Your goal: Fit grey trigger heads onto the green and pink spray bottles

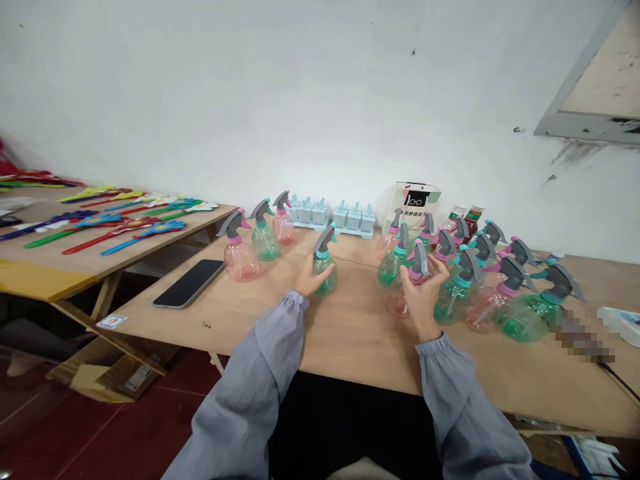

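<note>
My left hand (309, 275) is wrapped round a green spray bottle (327, 273) with a grey and turquoise head, which stands upright near the middle of the table. On the right, my right hand (425, 300) curls its thumb and fingers about the head of a pink spray bottle (397, 301); my palm partly hides the bottle. Close behind it stands another green spray bottle (393, 268). Several more pink and green bottles crowd around and to the right of my right hand, among them a green one (525, 319) at the end.
Left of my left hand stand pink (241, 261) and green spray bottles (267, 243), with a phone (190, 283) lying nearby. Against the wall are a light-blue popsicle mould (333, 219) and a printed box (413, 200). Colourful hand-shaped clappers (135, 237) cover the left table.
</note>
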The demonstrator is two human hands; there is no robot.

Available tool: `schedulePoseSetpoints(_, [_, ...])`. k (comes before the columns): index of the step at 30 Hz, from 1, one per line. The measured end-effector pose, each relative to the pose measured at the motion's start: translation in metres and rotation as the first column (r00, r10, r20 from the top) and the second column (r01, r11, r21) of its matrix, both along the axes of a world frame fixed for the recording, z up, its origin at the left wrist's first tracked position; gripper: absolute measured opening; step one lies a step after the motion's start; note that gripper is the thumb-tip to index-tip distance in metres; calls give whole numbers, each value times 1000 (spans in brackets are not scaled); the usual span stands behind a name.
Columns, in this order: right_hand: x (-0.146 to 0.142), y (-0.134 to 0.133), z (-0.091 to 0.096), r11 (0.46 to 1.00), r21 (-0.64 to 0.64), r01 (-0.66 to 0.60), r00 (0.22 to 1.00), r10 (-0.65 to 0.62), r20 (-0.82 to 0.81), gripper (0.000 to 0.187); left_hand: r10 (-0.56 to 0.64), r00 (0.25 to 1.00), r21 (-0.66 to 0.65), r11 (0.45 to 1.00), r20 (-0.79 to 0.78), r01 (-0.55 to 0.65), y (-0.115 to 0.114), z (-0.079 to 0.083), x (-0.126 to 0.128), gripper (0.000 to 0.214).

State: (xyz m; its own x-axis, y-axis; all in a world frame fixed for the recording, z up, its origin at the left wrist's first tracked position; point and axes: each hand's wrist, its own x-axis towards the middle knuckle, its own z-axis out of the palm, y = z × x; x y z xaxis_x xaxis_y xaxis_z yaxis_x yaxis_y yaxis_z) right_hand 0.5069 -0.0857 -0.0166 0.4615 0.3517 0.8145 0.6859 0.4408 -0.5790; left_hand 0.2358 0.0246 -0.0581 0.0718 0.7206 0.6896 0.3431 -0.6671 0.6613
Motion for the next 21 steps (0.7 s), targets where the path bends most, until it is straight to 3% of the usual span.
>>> schedulePoseSetpoints(2, [-7, -11, -4, 984, 178, 27, 998, -38, 58, 59, -34, 999, 11, 999, -20, 34, -1, -3, 1, 61])
schedulePoseSetpoints(4, [-22, -23, -9, 974, 226, -33, 990, 1, 142, 49, -78, 996, 30, 996, -52, 80, -6, -4, 3, 59])
schedulePoseSetpoints(6, [-44, -31, -13, 975, 64, -210, 951, 189, 243, 39, -119, 989, 41, 992, -91, 123, -15, -4, 6, 53])
schedulePoseSetpoints(9, [-80, -25, -11, 860, -272, -431, 854, 486, 184, 49, -173, 969, 110, 975, -177, 194, -30, 0, 11, 45])
schedulePoseSetpoints(11, [-98, -11, -4, 797, -362, -484, 844, 534, 47, 72, -174, 955, 190, 956, -242, 222, -37, 5, 13, 46])
schedulePoseSetpoints(14, [-112, 13, 10, 781, -343, -522, 849, 514, -121, 92, -105, 944, 267, 944, -314, 193, -42, 8, 15, 48])
schedulePoseSetpoints(19, [-121, 36, 17, 732, -265, -628, 778, 583, -234, 54, -59, 912, 294, 936, -406, 191, -40, 4, 7, 53])
schedulePoseSetpoints(21, [-119, 40, 16, 714, -247, -655, 755, 599, -267, 44, 7, 934, 313, 943, -356, 112, -37, 6, -4, 47])
